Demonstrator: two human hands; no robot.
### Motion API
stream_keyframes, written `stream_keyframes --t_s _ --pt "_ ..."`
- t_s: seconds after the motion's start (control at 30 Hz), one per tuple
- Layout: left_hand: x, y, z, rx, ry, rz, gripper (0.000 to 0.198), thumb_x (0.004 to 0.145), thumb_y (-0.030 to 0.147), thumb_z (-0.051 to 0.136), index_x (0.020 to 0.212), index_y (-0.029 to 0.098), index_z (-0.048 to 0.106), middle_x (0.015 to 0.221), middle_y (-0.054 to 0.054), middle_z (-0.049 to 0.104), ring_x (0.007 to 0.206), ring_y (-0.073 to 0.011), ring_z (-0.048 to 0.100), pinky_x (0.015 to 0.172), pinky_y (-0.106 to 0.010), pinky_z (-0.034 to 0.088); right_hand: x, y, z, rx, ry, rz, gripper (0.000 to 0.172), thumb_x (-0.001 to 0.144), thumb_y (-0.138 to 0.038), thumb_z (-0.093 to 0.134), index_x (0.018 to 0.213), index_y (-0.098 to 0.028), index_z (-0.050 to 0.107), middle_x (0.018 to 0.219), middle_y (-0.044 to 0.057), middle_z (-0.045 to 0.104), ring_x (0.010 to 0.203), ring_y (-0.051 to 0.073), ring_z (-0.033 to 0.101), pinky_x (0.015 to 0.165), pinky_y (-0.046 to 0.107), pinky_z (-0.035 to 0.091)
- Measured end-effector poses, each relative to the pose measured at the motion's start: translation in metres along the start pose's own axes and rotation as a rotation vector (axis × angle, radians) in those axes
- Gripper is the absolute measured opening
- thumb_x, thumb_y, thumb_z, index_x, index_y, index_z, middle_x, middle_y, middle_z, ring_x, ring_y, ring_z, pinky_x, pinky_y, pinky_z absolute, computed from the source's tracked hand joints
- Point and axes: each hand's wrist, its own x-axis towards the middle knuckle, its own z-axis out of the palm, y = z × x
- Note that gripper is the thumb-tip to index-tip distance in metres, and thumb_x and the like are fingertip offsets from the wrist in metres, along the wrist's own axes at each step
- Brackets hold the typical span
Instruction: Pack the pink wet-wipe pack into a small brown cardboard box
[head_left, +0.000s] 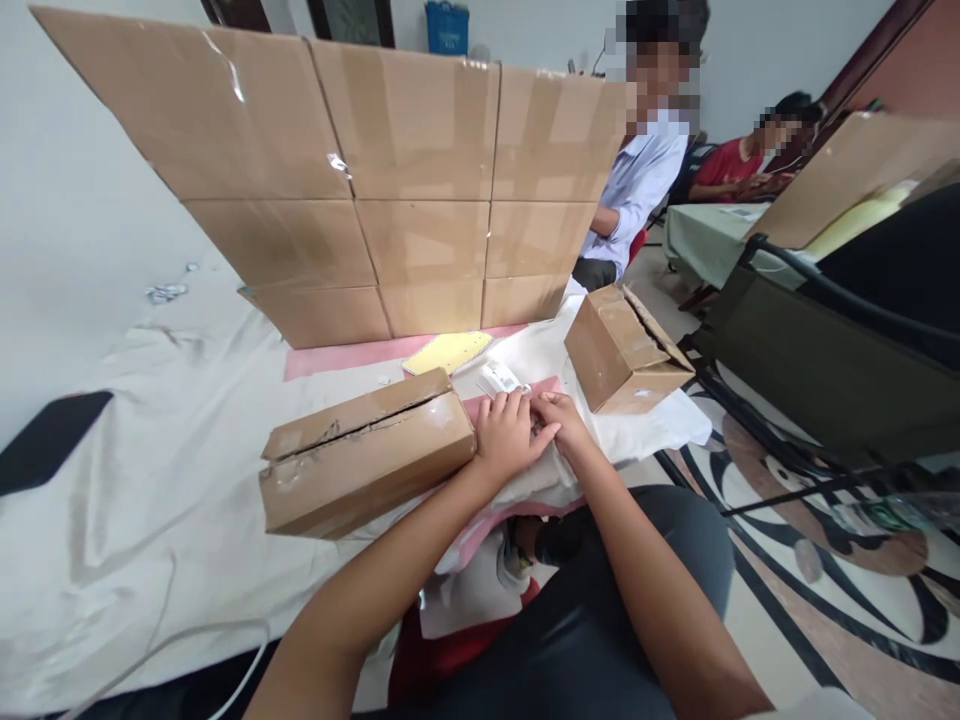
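My left hand (pixel 510 432) is palm down at the table's near edge, its fingers stretched forward and its thumb spread toward the right. Close beside it, my right hand (pixel 561 418) has its fingers curled in, and what they hold, if anything, is hidden. Just beyond my left fingertips lies a small white item (pixel 498 377), too small to identify. Left of my hands sits a long taped cardboard box (pixel 367 460), near my left wrist. A smaller cardboard box (pixel 626 350) stands to the right, apart from my right hand.
A tall cardboard partition (pixel 420 190) stands across the table's far side. A yellow sheet (pixel 448 352) lies at its foot. White cloth (pixel 165 430) covers the table, with a dark phone-like slab (pixel 52 440) at left. Two people sit beyond; a folding chair (pixel 795 370) stands right.
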Motion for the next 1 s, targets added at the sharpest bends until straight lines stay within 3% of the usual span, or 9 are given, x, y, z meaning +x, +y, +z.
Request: stream_keyframes --t_s 0.23,0.57,0.8,1.0 --pt "-0.001 0.001 -0.005 -0.008 -0.010 -0.012 0.065 0.099 0.064 0.045 0.131 0.012 0.067 0.144 -0.016 0.065 0.118 -0.0336 0.063 0.096 -0.051 0.044 0.000 0.001 0.001 0.016 0.012 -0.019 0.046 0.056 -0.040 0.080 0.049 -0.024 0.038 0.041 -0.005 0.048 0.040 0.008 0.042 0.041 0.023 0.031" --pt "-0.002 0.002 -0.002 0.006 -0.014 -0.018 0.059 0.099 0.058 0.048 0.132 0.013 0.067 0.147 -0.017 0.063 0.117 -0.0334 0.066 0.097 -0.050 0.045 0.002 0.003 -0.001 0.072 -0.068 -0.029 0.046 0.056 -0.041 0.082 0.050 -0.024 0.040 0.044 -0.003 0.051 0.040 0.009 0.044 0.040 0.024 0.032" --pt "-0.002 0.001 0.000 0.009 -0.031 -0.016 0.063 0.099 0.058 0.046 0.137 0.012 0.064 0.150 -0.016 0.060 0.115 -0.0330 0.068 0.097 -0.050 0.045 0.008 0.014 -0.003 0.099 -0.055 -0.065 0.054 0.058 -0.041 0.083 0.050 -0.025 0.032 0.042 -0.008 0.038 0.038 0.006 0.033 0.038 0.024 0.027" --pt "-0.003 0.001 0.002 0.015 -0.030 -0.009 0.060 0.098 0.054 0.047 0.135 0.010 0.066 0.151 -0.018 0.059 0.111 -0.0326 0.069 0.095 -0.048 0.046 0.005 0.017 0.000 0.097 -0.041 -0.124 0.053 0.061 -0.041 0.080 0.050 -0.025 0.031 0.042 -0.008 0.036 0.041 0.007 0.032 0.040 0.024 0.025"
